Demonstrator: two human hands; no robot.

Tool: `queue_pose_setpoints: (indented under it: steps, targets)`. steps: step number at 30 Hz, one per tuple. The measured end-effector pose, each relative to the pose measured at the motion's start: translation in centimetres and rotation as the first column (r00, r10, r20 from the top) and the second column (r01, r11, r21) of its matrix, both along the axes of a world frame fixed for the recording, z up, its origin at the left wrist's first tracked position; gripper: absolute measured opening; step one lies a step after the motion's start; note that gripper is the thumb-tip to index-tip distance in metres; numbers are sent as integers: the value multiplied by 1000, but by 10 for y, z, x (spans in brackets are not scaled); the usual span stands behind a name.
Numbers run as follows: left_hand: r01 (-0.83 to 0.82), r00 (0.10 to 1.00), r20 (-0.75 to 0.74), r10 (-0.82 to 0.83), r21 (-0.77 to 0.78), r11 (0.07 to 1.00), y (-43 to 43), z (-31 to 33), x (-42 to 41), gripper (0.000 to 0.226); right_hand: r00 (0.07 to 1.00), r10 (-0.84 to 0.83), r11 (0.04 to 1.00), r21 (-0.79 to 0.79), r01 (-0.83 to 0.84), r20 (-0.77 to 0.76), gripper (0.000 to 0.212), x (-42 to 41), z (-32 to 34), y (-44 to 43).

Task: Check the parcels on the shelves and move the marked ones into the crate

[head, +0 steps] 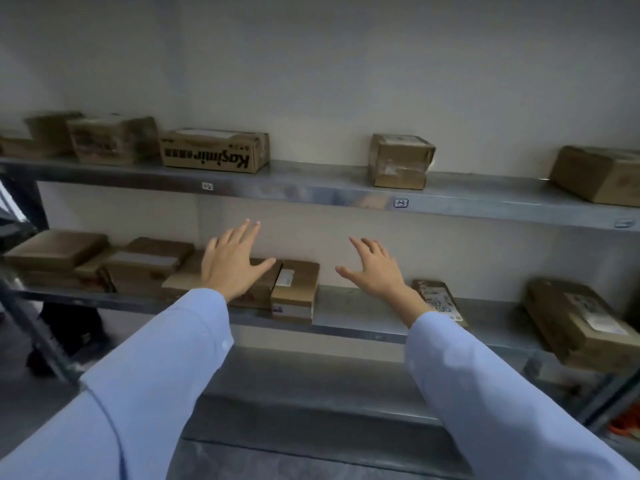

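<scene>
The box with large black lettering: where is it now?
Head view: the lettered box sits on the upper shelf, left of centre, above the left hand.

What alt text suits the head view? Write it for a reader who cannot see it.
A person's left hand and right hand, fingers spread and holding nothing, reach toward the middle shelf of a metal rack. Brown cardboard parcels line it and the upper shelf; no crate shows.
</scene>
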State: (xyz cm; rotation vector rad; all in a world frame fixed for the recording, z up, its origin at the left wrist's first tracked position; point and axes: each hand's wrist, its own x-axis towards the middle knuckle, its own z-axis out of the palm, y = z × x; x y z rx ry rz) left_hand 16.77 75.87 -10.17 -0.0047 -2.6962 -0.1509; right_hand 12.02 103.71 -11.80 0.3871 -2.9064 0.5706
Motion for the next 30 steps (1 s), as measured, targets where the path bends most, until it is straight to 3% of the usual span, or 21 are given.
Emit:
queue_pose_setpoints:
  steps: [9,19,30]
  targets:
    - [-59,991,120,55,28,998,-4,-36,-73,78,989,80,997,-27,-77,121,79,-89,-35,-20]
    - [37,931,359,-72,102,994,-2,-118,-114,85,948,26,996,-94,4,317,85,-116,-105,-46]
    - [172,865,429,-261,236,956,-25,-162,-145,83,919,-101,976,-142,166,380,89,-107,-157,-86]
